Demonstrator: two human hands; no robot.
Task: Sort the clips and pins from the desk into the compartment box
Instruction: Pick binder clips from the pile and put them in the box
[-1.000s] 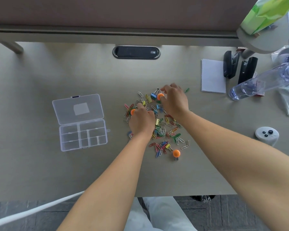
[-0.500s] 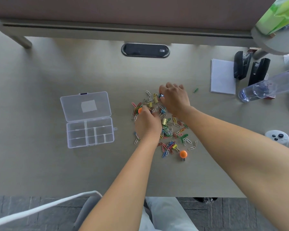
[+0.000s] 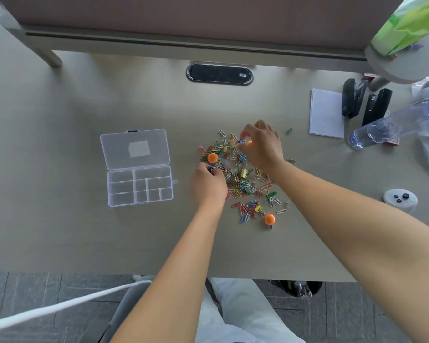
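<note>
Head view: clip and pin pile (image 3: 243, 179) centre frame. Left hand (image 3: 208, 185) fingers pinched on something small at the pile's left edge, item unclear. Right hand (image 3: 261, 147) fingers curled around an orange pin (image 3: 249, 144). Compartment box (image 3: 139, 185) open, left of pile, unobstructed. Notepad (image 3: 327, 113), staplers (image 3: 365, 105), bottle (image 3: 394, 126) upper right.

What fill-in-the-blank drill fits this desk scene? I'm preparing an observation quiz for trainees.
1. The compartment box lies with its lid ____.
2. The box's compartments hold ____ so far.
3. The three round-headed pins, such as the one nearest the desk's front edge, are coloured ____.
4. The box sits to the ____ of the clip pile.

Missing words: open; nothing; orange; left
</note>
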